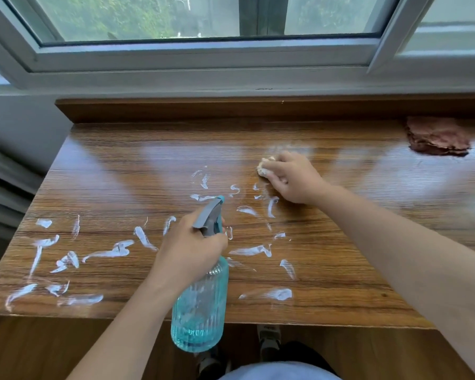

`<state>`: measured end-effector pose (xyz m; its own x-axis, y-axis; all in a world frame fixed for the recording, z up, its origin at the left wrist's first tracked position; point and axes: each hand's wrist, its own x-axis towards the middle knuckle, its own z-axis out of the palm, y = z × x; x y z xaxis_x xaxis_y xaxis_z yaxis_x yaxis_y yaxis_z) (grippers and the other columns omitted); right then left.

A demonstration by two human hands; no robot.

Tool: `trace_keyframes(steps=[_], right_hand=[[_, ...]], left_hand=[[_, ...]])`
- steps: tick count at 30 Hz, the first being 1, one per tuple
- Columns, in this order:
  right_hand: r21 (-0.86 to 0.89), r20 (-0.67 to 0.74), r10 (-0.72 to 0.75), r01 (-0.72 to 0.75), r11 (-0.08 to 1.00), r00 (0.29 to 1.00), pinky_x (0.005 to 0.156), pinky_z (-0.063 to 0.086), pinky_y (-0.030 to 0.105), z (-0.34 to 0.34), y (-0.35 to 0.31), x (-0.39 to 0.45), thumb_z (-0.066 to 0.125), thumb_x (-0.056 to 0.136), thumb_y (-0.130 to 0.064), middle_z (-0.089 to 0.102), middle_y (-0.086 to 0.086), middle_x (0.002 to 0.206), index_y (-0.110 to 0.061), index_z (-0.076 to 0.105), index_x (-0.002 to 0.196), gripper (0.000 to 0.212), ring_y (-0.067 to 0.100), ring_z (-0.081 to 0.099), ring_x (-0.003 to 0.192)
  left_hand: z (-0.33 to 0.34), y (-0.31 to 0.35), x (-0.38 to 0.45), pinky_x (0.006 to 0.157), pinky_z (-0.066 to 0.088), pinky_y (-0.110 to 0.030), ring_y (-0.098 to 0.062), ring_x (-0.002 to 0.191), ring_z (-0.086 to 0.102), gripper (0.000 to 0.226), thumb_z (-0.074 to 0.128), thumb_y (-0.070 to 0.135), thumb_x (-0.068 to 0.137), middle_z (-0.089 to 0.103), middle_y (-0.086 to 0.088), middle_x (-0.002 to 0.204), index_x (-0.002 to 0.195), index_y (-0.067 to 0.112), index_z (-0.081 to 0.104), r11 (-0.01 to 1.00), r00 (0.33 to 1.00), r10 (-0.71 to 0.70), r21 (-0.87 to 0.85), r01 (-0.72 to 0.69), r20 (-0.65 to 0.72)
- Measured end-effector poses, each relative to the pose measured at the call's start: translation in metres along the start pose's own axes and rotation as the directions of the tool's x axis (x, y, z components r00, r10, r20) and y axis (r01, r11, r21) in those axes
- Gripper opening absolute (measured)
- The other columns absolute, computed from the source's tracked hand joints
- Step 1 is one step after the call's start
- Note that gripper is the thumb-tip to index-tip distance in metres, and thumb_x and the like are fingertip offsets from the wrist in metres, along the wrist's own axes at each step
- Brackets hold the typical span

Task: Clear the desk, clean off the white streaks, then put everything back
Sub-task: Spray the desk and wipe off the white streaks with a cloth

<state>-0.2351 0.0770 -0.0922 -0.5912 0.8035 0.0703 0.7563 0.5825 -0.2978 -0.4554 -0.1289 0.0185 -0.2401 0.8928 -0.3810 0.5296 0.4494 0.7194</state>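
A wooden desk (340, 270) under a window carries several white streaks (110, 252) across its left and middle. My left hand (192, 249) grips the neck of a ribbed teal spray bottle (200, 311) with a grey trigger head, held above the desk's front edge, nozzle pointing away from me. My right hand (291, 178) holds a crumpled pale wad (265, 167) pressed on the desk at mid-right, just beyond the nearest streaks. Only the wad's left end shows past my fingers.
A reddish-brown cloth (438, 137) lies at the back right of the desk. A raised wooden ledge (231, 109) runs along the back under the window frame (203, 54). My feet show below the front edge.
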Motion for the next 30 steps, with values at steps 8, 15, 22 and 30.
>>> trace_keyframes(steps=[8,15,22,30], right_hand=[[-0.157,0.099,-0.203,0.217,0.963,0.974,0.084,0.038,0.038,0.008,-0.028,-0.057,0.036,0.099,-0.049,0.055,-0.001,0.109,-0.023,0.053,0.118,0.036,0.023,0.053,0.098],[-0.177,-0.085,0.270,-0.281,0.943,0.959,0.093,0.041,0.045,0.011,-0.031,0.003,0.034,0.105,-0.040,0.054,0.003,0.124,-0.025,0.049,0.131,0.034,0.028,0.050,0.115],[-0.152,0.160,-0.234,0.258,0.954,0.959,0.096,0.033,0.034,-0.001,-0.046,-0.073,0.030,0.107,-0.042,0.046,-0.002,0.129,-0.027,0.030,0.155,0.051,0.018,0.043,0.114],[-0.158,-0.032,0.218,-0.221,0.962,0.975,0.095,0.042,0.043,0.009,-0.041,0.013,0.036,0.106,-0.036,0.054,0.009,0.124,-0.022,0.049,0.138,0.037,0.030,0.049,0.112]], left_hand=[[-0.016,-0.014,-0.004,0.056,0.034,-0.037,-0.019,0.057,0.034,0.014,0.060,0.011,0.086,0.043,-0.004,0.070,0.099,0.015,0.061,0.996,0.996,0.073,-0.058,-0.070,0.054],[-0.018,-0.019,-0.006,0.057,0.034,-0.038,-0.021,0.059,0.033,0.014,0.059,0.011,0.087,0.052,-0.018,0.079,0.101,0.014,0.060,0.995,0.994,0.082,-0.067,-0.078,0.065],[-0.021,-0.018,-0.004,0.055,0.036,-0.037,-0.019,0.056,0.035,0.012,0.059,0.014,0.087,0.045,-0.004,0.071,0.097,0.021,0.062,0.994,0.994,0.082,-0.074,-0.076,0.071],[-0.024,-0.016,-0.003,0.058,0.039,-0.037,-0.017,0.056,0.039,0.013,0.062,0.015,0.086,0.054,-0.008,0.071,0.093,0.026,0.064,0.994,0.995,0.071,-0.090,-0.065,0.064]])
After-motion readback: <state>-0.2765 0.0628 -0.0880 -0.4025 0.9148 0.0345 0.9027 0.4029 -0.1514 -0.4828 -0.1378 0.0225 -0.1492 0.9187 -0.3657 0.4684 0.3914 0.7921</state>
